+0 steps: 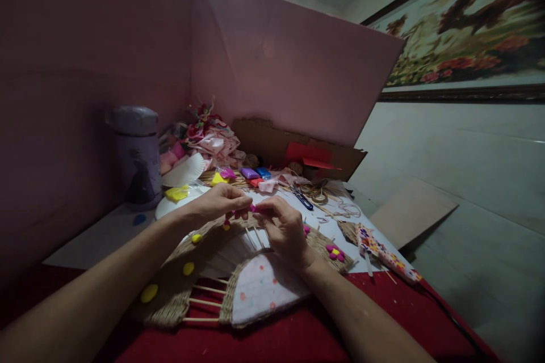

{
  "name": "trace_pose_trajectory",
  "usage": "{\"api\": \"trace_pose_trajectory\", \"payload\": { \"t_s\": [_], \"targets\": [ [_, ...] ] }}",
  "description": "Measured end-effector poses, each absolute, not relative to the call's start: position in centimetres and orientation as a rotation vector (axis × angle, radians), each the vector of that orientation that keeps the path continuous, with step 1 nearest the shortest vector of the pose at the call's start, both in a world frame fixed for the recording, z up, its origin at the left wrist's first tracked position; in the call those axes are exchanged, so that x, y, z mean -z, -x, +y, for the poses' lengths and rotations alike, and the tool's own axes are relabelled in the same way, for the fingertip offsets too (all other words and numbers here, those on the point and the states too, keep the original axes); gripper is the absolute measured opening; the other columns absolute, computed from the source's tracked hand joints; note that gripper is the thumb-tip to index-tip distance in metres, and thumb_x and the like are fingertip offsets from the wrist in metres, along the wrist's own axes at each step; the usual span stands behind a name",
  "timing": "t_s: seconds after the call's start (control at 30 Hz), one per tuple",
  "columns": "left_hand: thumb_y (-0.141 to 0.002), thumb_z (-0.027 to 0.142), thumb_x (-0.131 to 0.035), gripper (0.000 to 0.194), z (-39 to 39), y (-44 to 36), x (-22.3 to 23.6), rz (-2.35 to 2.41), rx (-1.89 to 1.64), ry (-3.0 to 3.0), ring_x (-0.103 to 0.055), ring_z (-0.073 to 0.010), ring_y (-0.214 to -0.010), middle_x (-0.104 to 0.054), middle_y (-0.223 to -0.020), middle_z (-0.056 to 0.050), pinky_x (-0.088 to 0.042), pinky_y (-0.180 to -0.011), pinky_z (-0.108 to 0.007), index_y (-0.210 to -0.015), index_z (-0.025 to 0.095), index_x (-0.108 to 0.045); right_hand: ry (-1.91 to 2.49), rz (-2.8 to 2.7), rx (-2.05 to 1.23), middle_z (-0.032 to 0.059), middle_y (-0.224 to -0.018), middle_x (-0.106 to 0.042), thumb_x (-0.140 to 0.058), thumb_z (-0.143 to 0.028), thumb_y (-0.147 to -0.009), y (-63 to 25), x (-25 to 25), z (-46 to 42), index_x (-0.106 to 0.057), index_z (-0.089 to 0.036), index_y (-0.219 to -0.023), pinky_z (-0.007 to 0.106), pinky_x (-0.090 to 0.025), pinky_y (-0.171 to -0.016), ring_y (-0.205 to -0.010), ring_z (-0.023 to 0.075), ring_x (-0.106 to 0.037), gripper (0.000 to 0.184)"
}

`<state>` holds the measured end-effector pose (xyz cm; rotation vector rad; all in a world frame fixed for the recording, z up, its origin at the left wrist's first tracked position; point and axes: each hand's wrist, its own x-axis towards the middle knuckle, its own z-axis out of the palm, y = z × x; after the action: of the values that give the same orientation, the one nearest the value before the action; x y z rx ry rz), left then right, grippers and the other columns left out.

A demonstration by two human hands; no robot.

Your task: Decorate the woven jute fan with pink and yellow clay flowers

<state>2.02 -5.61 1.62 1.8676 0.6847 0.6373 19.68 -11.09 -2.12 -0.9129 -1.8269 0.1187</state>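
Magenta clay [252, 208] between both hands, above the fan's [168, 286] upper edge

The woven fan [174, 278] lies on the tabletop [97, 238], beneath and before the fingers [244, 202]. Behind them are clay packets [249, 173], then a cardboard sheet [266, 133] before a partition [289, 57]. A flask [137, 161] stands left; scissors [303, 199] lie right, a framed picture [472, 34] hanging farther right.

My way lay open over the flat red cloth [204, 346] in front, tan woven fan-shaped frame [170, 300] filled the middle, tall purple cylindrical bottle [138, 159] blocked far left.
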Motion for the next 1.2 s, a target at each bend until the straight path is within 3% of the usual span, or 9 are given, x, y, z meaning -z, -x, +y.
{"api": "trace_pose_trajectory", "payload": {
  "t_s": [0.33, 0.53, 0.8, 1.0, 1.2],
  "targets": [
    [-0.068, 0.043, -0.063, 0.033, -5.7, -2.3, -1.4, 0.74, -0.527, -1.86, -0.044, -0.0074, -0.044, -0.059, -0.057, -0.001, -0.032, -0.043, -0.021, -0.07, 0.01, -0.065, 0.908, -1.889, -0.092, 0.0029, -0.075, -0.06, -0.056, -0.012, -0.077, -19.6, 2.3, -11.1, -0.059, -0.018, -0.079, 0.026, -0.043, -0.066, -0.072, 0.0154, -0.056, 0.007],
    [-0.066, 0.029, -0.064, 0.018, -6.2, -2.7, -1.8, 0.744, -0.677, -1.736, -0.044, -0.0073, -0.043, -0.053, -0.049, 0.002, -0.033, -0.043, -0.02, -0.062, 0.012, -0.059, 0.971, -1.874, -0.068, 0.0031, -0.075, -0.059, -0.054, -0.016, -0.08, -19.6, 2.1, -11.2, -0.058, -0.018, -0.079, 0.026, -0.042, -0.065, -0.071, 0.0153, -0.055, 0.004],
    [-0.071, 0.03, -0.066, 0.02, -4.7, -1.6, -1.4, 0.625, -0.837, -1.515, -0.052, -0.0075, -0.052, -0.063, -0.064, -0.003, -0.036, -0.047, -0.018, -0.079, 0.011, -0.066, 1.061, -1.802, -0.105, 0.0035, -0.076, -0.06, -0.053, -0.024, -0.083, -19.7, 2.3, -10.8, -0.058, -0.017, -0.082, 0.025, -0.042, -0.064, -0.069, 0.0148, -0.054, 0.008],
    [-0.062, 0.02, -0.073, 0.014, -4.7, -1.4, -1.6, 0.556, -0.854, -1.371, -0.057, -0.0101, -0.055, -0.068, -0.072, -0.007, -0.042, -0.047, -0.02, -0.068, 0.011, -0.064, 1.027, -1.814, -0.091, 0.0035, -0.076, -0.059, -0.054, -0.024, -0.083, -19.6, 2.2, -11.0, -0.058, -0.018, -0.08, 0.026, -0.043, -0.066, -0.071, 0.0151, -0.054, 0.008],
    [-0.056, 0.016, -0.076, 0.017, -5.1, -1.9, -1.3, 0.579, -0.898, -1.4, -0.053, -0.009, -0.042, -0.065, -0.055, -0.002, -0.041, -0.042, -0.02, -0.067, 0.012, -0.063, 0.991, -1.725, -0.239, 0.0027, -0.077, -0.061, -0.059, -0.025, -0.079, -19.7, 2.8, -10.7, -0.057, -0.019, -0.088, 0.026, -0.045, -0.064, -0.068, 0.0145, -0.056, 0.011]
  ]
}}
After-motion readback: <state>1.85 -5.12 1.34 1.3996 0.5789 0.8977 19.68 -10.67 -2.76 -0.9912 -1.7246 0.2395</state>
